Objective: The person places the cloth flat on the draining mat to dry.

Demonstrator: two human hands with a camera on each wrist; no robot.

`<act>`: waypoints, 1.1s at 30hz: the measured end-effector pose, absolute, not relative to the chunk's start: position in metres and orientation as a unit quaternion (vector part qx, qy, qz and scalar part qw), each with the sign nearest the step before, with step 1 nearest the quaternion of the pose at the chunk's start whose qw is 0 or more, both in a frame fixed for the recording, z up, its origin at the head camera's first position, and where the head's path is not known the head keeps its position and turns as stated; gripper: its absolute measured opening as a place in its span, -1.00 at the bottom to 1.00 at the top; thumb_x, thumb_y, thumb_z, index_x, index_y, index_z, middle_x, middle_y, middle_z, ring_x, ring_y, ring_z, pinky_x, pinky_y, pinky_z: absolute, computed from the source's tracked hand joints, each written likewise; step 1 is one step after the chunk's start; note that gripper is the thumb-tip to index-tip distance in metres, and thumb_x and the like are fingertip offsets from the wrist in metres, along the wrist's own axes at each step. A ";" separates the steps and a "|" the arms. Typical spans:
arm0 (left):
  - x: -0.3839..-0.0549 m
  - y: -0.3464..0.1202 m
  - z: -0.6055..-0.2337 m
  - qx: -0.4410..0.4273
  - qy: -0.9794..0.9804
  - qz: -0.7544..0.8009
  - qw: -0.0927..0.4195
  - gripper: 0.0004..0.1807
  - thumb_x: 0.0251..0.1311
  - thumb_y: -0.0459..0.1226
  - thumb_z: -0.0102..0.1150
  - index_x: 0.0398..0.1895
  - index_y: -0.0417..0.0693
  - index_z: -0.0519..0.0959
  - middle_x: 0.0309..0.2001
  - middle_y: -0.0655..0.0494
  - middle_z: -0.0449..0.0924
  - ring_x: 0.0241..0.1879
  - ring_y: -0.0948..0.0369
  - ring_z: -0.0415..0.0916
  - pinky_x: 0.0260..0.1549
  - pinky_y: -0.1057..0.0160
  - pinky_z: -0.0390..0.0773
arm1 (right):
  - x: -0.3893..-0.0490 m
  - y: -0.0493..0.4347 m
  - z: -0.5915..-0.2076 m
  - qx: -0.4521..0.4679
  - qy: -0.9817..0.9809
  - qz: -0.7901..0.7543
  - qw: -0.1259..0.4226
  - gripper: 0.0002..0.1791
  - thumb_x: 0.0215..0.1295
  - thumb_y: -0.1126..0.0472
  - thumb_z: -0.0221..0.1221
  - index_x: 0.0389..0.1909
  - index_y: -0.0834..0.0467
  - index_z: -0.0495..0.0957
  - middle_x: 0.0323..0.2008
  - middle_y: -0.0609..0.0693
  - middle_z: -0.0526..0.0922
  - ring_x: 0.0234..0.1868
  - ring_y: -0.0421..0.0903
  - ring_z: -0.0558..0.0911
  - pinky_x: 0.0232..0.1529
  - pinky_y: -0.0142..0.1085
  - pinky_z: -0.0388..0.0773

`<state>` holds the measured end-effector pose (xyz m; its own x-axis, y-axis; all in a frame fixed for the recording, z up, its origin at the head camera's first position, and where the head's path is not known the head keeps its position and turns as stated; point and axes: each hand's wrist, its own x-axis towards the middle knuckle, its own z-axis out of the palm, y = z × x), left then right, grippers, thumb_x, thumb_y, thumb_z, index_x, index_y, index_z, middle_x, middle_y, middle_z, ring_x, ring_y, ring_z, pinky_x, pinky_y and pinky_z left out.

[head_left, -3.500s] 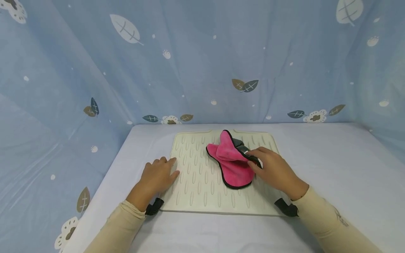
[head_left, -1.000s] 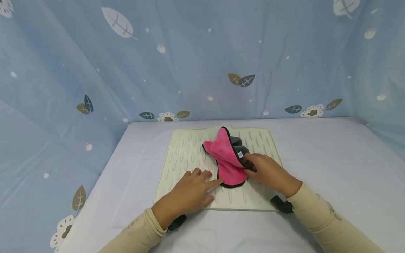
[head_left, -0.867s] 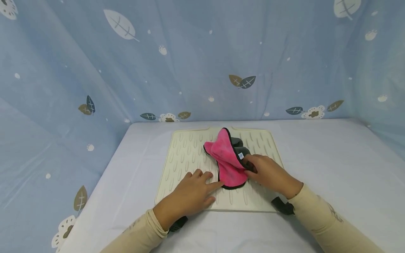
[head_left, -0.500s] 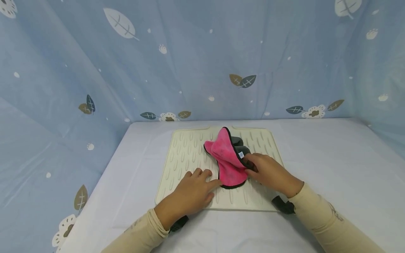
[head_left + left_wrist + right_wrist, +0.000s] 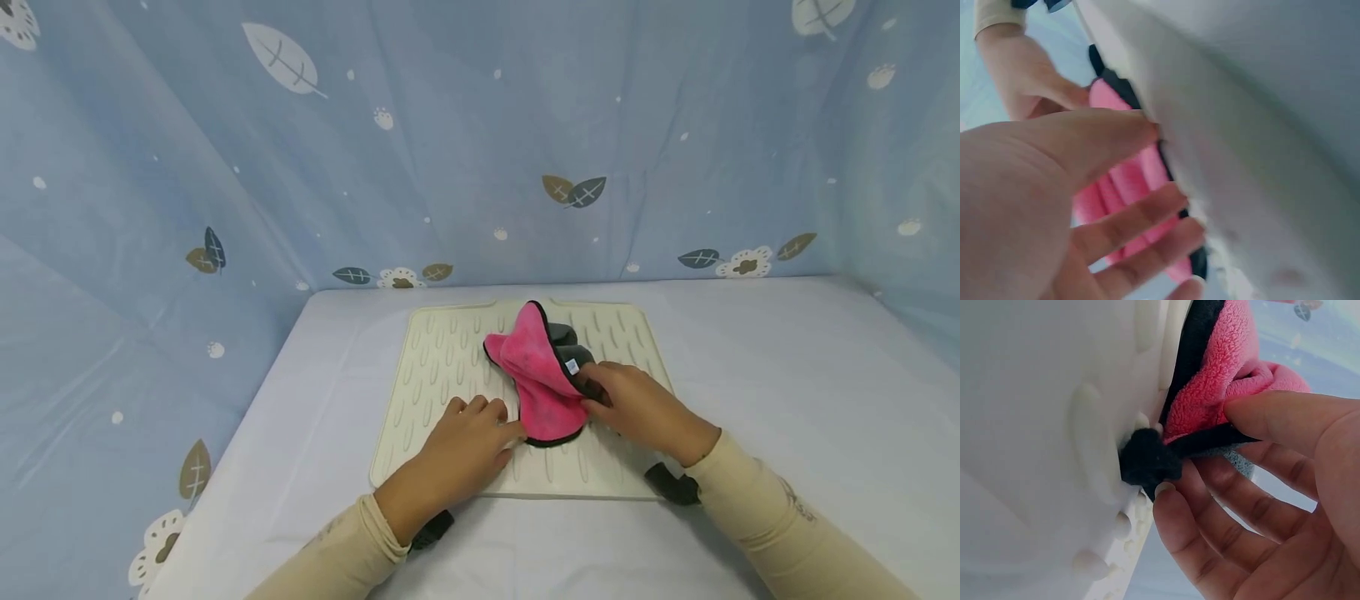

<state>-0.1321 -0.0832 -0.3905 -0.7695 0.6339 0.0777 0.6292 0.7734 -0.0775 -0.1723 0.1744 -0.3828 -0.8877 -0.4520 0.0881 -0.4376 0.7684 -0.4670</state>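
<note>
A pink and grey cloth (image 5: pixel 551 408) with black edging lies crumpled on a cream ribbed mat (image 5: pixel 442 367). My right hand (image 5: pixel 645 412) pinches the cloth's right edge between thumb and fingers, beside a small white label. In the right wrist view, the thumb rests on the pink side and the fingers lie beneath the black edging (image 5: pixel 1210 439). My left hand (image 5: pixel 461 446) is over the mat's near part, its index fingertip at the cloth's near left edge. In the left wrist view, its fingers (image 5: pixel 1147 250) are fairly straight, and the thumb hides part of the cloth.
The mat lies on a white-covered table (image 5: pixel 787 375). Blue curtain fabric (image 5: pixel 480 150) with leaf prints hangs behind and along the sides. Black straps (image 5: pixel 672 483) sit under both wrists, near the mat's front corners.
Over the earlier frames my left hand moved right from the mat's left edge to the cloth; lately its thumb drew nearer the index finger. My right hand has stayed on the cloth's edge.
</note>
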 end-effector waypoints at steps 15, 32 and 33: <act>-0.146 -0.053 -0.386 -0.346 -0.931 0.090 0.074 -0.81 0.23 -0.16 0.31 -0.11 0.13 0.62 -0.22 0.16 0.67 -0.21 0.14 0.61 -0.24 0.10 0.52 | -0.173 0.177 -0.386 -0.252 0.934 -0.255 0.012 -0.71 0.23 0.30 0.34 -0.03 0.19 0.59 -0.24 -0.05 0.65 -0.30 -0.21 0.53 -0.27 -0.33 0.54; -0.146 -0.046 -0.391 -0.310 -0.946 0.083 0.049 -0.95 0.22 -0.21 0.26 -0.30 0.11 0.58 -0.55 0.20 0.65 -0.55 0.13 0.61 -0.51 0.16 0.46 | -0.172 0.180 -0.383 -0.252 0.936 -0.246 0.001 -0.70 0.23 0.30 0.35 -0.02 0.19 0.60 -0.23 -0.04 0.67 -0.29 -0.20 0.54 -0.24 -0.29 0.56; -0.146 -0.046 -0.391 -0.306 -0.947 0.078 0.052 -0.95 0.21 -0.21 0.26 -0.30 0.10 0.57 -0.58 0.20 0.63 -0.58 0.13 0.59 -0.54 0.17 0.44 | -0.173 0.180 -0.383 -0.252 0.936 -0.246 0.002 -0.70 0.23 0.30 0.34 -0.03 0.19 0.60 -0.24 -0.04 0.66 -0.30 -0.20 0.54 -0.26 -0.29 0.56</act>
